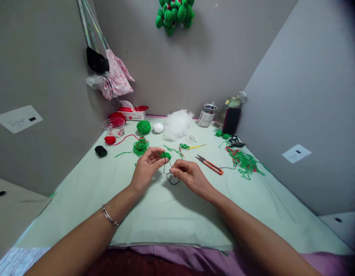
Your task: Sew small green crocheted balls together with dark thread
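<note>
Over pale-green cloth (165,222), I have my left hand (148,167) holding a small green yarn piece (166,155), my right hand (189,174) pinching black thread (174,184).

Bare forearms reach in from seven and five o'clock. The left hand (145,168), fingers curled against the thumb, points toward one; the right hand (193,178), thumb and forefinger pinched, points toward ten.

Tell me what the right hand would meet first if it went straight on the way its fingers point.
The right hand would likely brush the black yarn hanging just ahead of it first, then run into the left hand; with one view, the depth between them is unclear.
</note>
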Demonstrator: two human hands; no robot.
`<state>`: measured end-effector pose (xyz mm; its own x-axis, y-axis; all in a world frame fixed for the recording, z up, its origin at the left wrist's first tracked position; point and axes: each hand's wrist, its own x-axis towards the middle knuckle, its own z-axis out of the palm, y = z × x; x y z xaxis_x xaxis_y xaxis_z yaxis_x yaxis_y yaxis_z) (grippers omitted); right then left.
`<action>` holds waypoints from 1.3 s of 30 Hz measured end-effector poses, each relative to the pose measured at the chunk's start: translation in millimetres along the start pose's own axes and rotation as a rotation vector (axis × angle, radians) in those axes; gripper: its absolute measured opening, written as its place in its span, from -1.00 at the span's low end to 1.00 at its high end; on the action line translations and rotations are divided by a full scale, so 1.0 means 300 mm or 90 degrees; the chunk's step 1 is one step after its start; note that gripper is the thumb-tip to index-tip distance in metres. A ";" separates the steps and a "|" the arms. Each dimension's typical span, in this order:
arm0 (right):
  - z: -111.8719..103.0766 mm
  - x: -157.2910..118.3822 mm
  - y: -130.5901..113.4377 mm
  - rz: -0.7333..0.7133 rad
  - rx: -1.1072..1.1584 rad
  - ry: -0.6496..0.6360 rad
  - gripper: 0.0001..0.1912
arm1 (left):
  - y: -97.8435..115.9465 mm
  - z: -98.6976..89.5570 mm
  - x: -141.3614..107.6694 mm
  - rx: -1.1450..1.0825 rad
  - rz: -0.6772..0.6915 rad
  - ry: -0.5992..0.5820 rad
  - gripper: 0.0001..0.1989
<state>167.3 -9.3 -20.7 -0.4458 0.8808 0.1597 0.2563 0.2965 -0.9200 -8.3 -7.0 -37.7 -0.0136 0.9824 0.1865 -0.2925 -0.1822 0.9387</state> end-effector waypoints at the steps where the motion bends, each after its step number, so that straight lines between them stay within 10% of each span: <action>1: 0.005 -0.001 -0.003 0.000 0.010 -0.004 -0.71 | -0.002 0.004 -0.001 0.001 0.000 -0.009 -0.71; 14: -0.072 0.017 -0.015 -0.115 -0.115 0.131 -0.85 | -0.009 0.003 -0.008 0.045 -0.004 -0.067 -0.73; 23: -0.082 0.018 -0.023 -0.084 -0.005 0.074 -0.77 | -0.022 0.001 -0.014 0.081 -0.036 -0.167 -0.75; 39: -0.044 0.010 -0.030 0.010 0.011 0.058 -0.79 | -0.009 0.000 -0.011 0.089 0.034 -0.048 -0.76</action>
<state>175.1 -4.4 -7.2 -0.3618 0.9153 0.1770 0.2476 0.2774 -0.9283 -7.5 -9.6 -40.9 0.0480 0.9661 0.2538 -0.1565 -0.2437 0.9571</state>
